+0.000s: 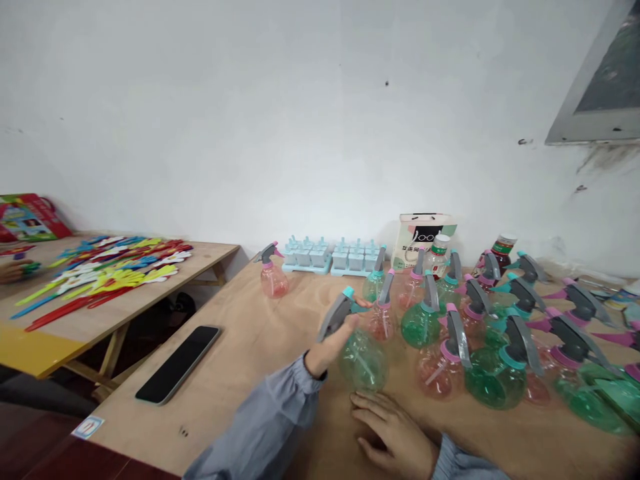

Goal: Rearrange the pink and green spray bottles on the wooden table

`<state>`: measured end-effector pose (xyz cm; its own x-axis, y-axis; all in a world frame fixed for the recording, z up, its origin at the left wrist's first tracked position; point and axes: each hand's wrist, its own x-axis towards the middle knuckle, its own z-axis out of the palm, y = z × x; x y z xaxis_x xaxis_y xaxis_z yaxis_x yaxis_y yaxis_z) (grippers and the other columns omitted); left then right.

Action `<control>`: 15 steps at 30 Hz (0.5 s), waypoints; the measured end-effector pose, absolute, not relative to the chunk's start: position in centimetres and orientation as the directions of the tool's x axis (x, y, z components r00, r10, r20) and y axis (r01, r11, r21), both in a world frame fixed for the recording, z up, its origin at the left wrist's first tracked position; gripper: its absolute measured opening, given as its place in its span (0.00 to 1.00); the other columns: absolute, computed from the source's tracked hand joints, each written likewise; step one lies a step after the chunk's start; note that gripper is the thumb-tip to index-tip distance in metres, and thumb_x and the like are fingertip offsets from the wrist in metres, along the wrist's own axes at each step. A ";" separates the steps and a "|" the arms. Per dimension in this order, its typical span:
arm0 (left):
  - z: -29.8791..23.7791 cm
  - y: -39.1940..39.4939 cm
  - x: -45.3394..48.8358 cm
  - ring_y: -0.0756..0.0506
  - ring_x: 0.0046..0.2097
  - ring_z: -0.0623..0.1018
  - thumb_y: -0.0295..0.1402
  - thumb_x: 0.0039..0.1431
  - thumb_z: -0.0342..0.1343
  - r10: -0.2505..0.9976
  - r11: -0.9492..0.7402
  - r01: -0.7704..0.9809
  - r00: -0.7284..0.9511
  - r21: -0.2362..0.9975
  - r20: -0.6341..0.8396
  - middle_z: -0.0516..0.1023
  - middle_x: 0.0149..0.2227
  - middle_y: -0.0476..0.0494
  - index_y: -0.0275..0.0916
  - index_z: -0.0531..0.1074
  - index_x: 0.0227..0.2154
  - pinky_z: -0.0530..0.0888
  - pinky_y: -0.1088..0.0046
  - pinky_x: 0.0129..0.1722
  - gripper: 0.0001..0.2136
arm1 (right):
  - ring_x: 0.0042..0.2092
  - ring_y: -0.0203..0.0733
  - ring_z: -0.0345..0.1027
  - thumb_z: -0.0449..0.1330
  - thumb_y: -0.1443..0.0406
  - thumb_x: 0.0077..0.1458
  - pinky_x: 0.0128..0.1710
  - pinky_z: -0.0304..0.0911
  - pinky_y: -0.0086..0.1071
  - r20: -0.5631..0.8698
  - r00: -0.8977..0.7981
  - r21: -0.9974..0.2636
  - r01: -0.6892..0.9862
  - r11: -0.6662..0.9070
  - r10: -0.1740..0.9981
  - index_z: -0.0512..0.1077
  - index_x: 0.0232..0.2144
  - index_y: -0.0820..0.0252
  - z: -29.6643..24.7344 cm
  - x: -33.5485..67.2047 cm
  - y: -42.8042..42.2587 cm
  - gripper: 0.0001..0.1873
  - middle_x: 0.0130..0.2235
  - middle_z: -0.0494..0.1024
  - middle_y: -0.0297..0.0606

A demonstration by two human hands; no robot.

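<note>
My left hand [336, 343] is closed around the neck of a clear green spray bottle [363, 360] with a grey trigger and teal collar, standing on the wooden table [250, 347]. My right hand [393, 430] lies flat on the table just below that bottle, fingers stretched out, holding nothing. Both arms wear grey-blue sleeves. To the right stand several more spray bottles [480, 347], green and pink, with grey triggers.
A lone pink spray bottle [273, 275] stands further back left. Light blue popsicle moulds [333, 257], a white box [423, 235] and two small bottles line the wall. A black phone [179, 363] lies at the table's left. A second table [100, 313] holds colourful plastic pieces.
</note>
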<state>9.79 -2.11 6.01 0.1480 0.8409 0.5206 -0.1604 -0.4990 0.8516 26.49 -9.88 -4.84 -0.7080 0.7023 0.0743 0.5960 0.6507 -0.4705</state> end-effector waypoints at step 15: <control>0.1 -1.4 16.1 0.35 0.45 0.76 0.42 0.43 0.68 0.849 -0.529 0.258 0.163 0.808 0.503 0.78 0.45 0.39 0.43 0.69 0.53 0.65 0.50 0.53 0.32 | 0.62 0.46 0.64 0.60 0.65 0.54 0.64 0.58 0.39 0.109 -0.780 -0.541 0.474 0.695 0.617 0.72 0.55 0.59 -5.4 26.7 -9.7 0.24 0.60 0.72 0.43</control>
